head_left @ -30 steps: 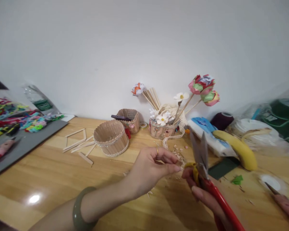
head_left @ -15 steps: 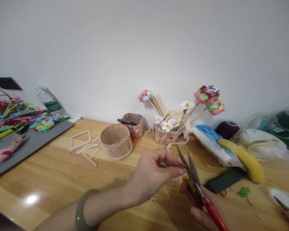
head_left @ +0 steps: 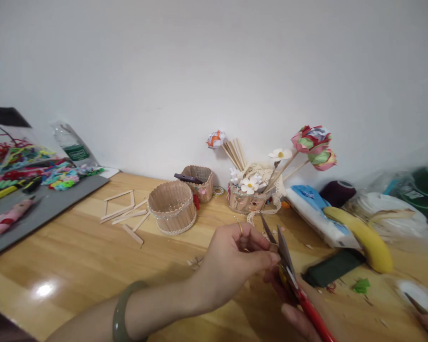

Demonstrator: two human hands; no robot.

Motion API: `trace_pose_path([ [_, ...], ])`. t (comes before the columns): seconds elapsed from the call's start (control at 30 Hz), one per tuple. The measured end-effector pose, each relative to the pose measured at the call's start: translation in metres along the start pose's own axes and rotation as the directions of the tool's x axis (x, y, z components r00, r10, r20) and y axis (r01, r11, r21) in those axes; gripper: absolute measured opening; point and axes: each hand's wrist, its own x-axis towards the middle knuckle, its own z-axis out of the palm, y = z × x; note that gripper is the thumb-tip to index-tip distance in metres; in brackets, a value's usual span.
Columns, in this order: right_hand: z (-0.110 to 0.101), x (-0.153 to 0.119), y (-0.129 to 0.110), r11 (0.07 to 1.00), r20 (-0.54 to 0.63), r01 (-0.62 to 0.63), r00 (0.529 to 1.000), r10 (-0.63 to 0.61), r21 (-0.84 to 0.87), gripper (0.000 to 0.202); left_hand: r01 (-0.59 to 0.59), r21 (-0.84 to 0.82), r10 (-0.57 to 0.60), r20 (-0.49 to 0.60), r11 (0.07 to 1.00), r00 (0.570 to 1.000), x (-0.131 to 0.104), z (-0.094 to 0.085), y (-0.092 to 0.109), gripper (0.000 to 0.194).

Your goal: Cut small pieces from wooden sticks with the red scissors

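My left hand (head_left: 230, 263) is closed in a pinch around a small tan piece (head_left: 274, 247), mostly hidden by the fingertips. Right beside those fingertips are the parted blades of red-handled scissors (head_left: 311, 306). My right hand (head_left: 298, 324) grips the scissors from below, with part of it hidden behind them. Little wood-coloured scraps (head_left: 195, 262) lie on the table around my hands. Beyond my left hand stands a round basket of wooden sticks (head_left: 173, 209) with lace trim at its base.
A smaller stick basket (head_left: 204, 186) holds a dark flat object. Another decorated basket (head_left: 247, 202) bears lace and flowers. Loose flat wooden sticks (head_left: 131, 233) lie left; a tissue pack (head_left: 317, 216), banana (head_left: 363, 237) and dark green block (head_left: 333, 267) lie right. A fingertip with a blade shows lower right.
My left hand has shifted slightly right, bringing its fingertips and the small piece closer to the scissor blades. The blades remain parted.
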Motion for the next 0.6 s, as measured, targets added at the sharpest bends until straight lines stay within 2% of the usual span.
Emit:
trace_pose_path([
  [0.1,0.002,0.002,0.001,0.999,0.007,0.027,1.0,-0.027,0.028,0.035,0.022,-0.024,-0.023,-0.013,0.999,1.0,0.0,0.0,0.0,0.02],
  [0.23,0.004,0.011,-0.01,0.997,0.002,0.063,0.998,-0.063,0.046,0.025,0.051,-0.034,-0.052,-0.03,0.998,0.998,0.001,0.0,0.0,0.022],
  [0.37,0.003,0.014,-0.016,0.998,0.043,0.049,0.998,-0.051,0.036,0.025,0.051,-0.039,-0.052,-0.033,0.998,0.998,0.003,0.0,-0.001,0.022],
  [0.5,0.001,0.012,-0.013,0.999,0.099,0.016,0.995,-0.02,0.042,0.026,0.061,-0.026,-0.063,-0.052,0.998,0.997,0.004,-0.001,-0.003,0.022],
  [0.6,0.0,0.011,-0.011,0.998,0.096,0.011,0.995,-0.017,0.058,0.03,0.076,-0.044,-0.078,-0.049,0.996,0.996,0.004,-0.001,-0.002,0.022],
])
